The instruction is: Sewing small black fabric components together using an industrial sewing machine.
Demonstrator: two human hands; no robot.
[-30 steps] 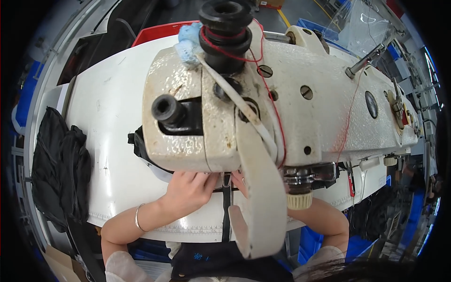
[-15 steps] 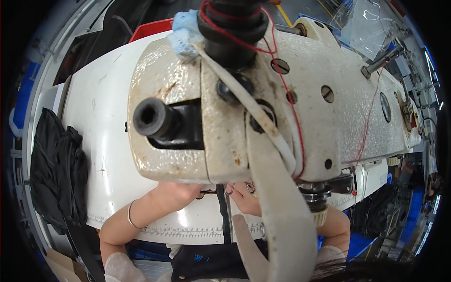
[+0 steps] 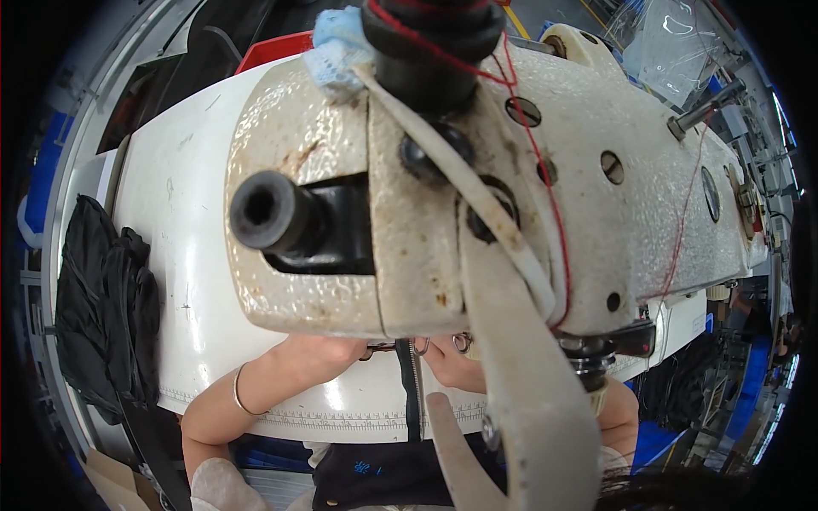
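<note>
A large off-white sewing machine head (image 3: 409, 289) covers the middle of the view. Just below its lower edge is my left hand (image 3: 328, 356), curled, with its fingertips hidden behind the machine. My right hand (image 3: 453, 366) is partly behind the machine too, close to the right side of a black zipper strip (image 3: 411, 396). The strip runs down from under the machine, between my hands, to the table's near edge. Small bent metal parts (image 3: 421, 345) show between the hands. What the fingers grip cannot be made out.
Black fabric (image 3: 106, 307) lies heaped on the left of the white table (image 3: 192, 255), which has a printed ruler along its near edge. Red thread (image 3: 558, 221) and a pale lever (image 3: 528, 375) run over the machine. Dark cloth (image 3: 383, 477) lies below the table edge. A red bin (image 3: 273, 53) stands behind.
The machine head appears slightly larger and shifted in the view, as the viewpoint has moved a little. My hands and the zipper strip stay in nearly the same place.
</note>
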